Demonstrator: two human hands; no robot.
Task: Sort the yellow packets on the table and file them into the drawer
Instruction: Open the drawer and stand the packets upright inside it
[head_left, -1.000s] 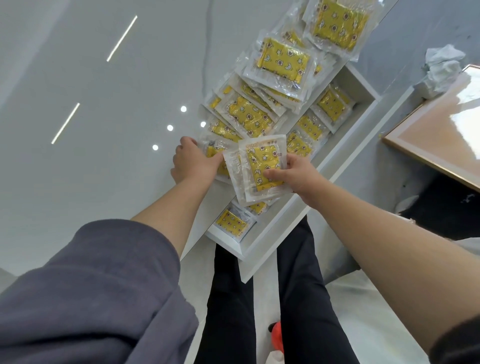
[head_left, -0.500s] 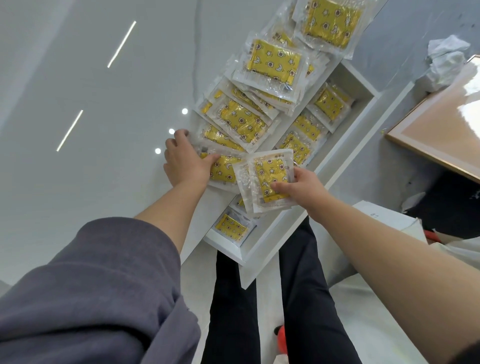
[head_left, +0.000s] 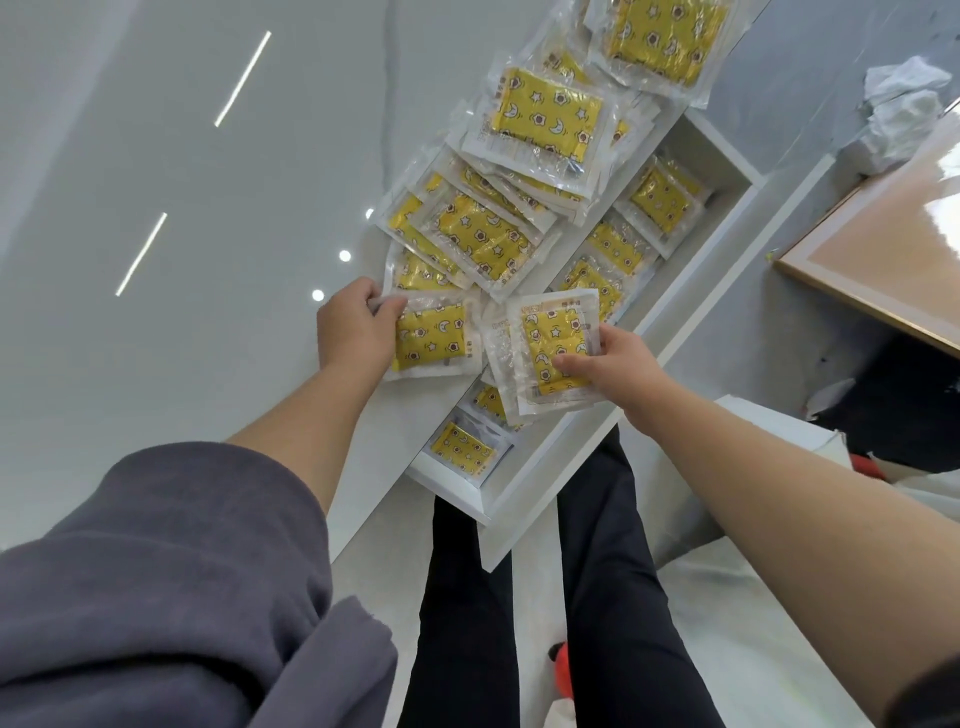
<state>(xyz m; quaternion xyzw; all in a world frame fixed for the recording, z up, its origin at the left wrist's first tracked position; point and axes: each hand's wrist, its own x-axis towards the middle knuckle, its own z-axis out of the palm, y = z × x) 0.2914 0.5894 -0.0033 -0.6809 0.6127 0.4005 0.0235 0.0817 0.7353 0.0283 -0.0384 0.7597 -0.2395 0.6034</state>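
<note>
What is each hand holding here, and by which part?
Left hand: a yellow packet, gripped at its left edge. Right hand: a small stack of packets, pinched at its right edge, thumb on front.

**Bright overhead light, glare on the shiny surfaces**

The scene is lit brightly and evenly from above. The glossy grey table mirrors two strip lights and a few round spots. The clear wrappers on the packets catch small white glints. Strong white glare washes out part of the wooden board at right. Shadows are faint and soft. The wide lens bends the drawer edges, and the sleeve in the lower corner looks soft.
</note>
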